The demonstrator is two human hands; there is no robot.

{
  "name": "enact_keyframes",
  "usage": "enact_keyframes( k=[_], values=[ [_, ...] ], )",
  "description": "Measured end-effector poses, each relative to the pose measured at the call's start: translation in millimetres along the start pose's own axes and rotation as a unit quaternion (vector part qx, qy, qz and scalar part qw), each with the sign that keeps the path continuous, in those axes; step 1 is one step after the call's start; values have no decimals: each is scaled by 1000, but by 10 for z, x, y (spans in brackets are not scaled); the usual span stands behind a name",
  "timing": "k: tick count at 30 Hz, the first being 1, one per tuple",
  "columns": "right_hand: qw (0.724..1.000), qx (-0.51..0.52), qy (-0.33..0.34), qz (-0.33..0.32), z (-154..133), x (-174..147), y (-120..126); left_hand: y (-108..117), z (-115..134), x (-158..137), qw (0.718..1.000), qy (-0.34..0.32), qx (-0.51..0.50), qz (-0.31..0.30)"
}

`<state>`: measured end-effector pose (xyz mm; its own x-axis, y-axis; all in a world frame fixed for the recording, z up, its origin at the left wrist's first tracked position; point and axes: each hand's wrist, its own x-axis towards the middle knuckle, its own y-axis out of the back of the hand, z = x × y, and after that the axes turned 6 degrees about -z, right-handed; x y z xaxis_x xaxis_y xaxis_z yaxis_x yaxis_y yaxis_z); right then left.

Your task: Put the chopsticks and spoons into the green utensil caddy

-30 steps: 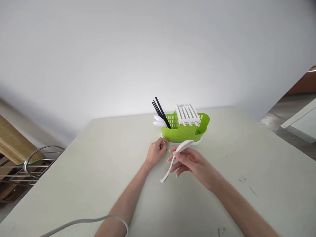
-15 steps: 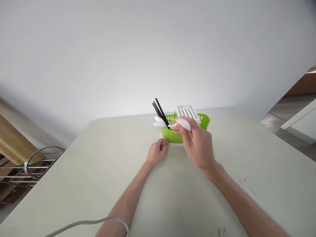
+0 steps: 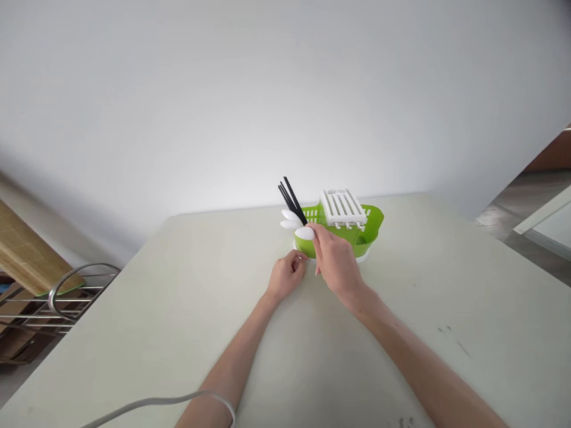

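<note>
A green utensil drainer (image 3: 376, 227) on a white base stands near the wall, with a white slotted rack (image 3: 342, 207) across its top. Several black chopsticks (image 3: 290, 196) lean leftward out of its left end, beside white spoons (image 3: 289, 220) with their bowls up. My right hand (image 3: 338, 261) is closed on another white spoon (image 3: 305, 233), whose bowl shows at the drainer's front left rim; its handle is hidden. With fingers curled, my left hand (image 3: 286, 275) pinches the drainer's base at the front left corner.
The drainer stands on a pale table (image 3: 214, 267) against a white wall (image 3: 250, 107). A grey cable (image 3: 151, 402) crosses my left forearm. Beyond the table's left edge are a metal wire rack (image 3: 66, 297) and a bamboo board (image 3: 31, 252).
My right hand has moved left and down with the spoon, to the drainer's front left end. The white slotted rack shows more fully now. My left hand stays at the base.
</note>
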<state>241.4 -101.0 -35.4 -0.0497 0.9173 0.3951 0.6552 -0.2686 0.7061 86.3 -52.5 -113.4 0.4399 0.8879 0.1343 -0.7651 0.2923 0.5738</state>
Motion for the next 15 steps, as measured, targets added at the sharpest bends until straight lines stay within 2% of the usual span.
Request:
enact_keyframes(
  k=[5,10,15],
  values=[
    [999,-17,-27,-19,66,37,-76,-2,-1,2,1000,7,4,0],
    [1000,-10,-9,23,53,-17,-69,-9,-18,8,1000,7,1,-2],
    [995,-12,35,87,97,-241,-19,-12,-40,14,1000,2,6,7]
  ],
)
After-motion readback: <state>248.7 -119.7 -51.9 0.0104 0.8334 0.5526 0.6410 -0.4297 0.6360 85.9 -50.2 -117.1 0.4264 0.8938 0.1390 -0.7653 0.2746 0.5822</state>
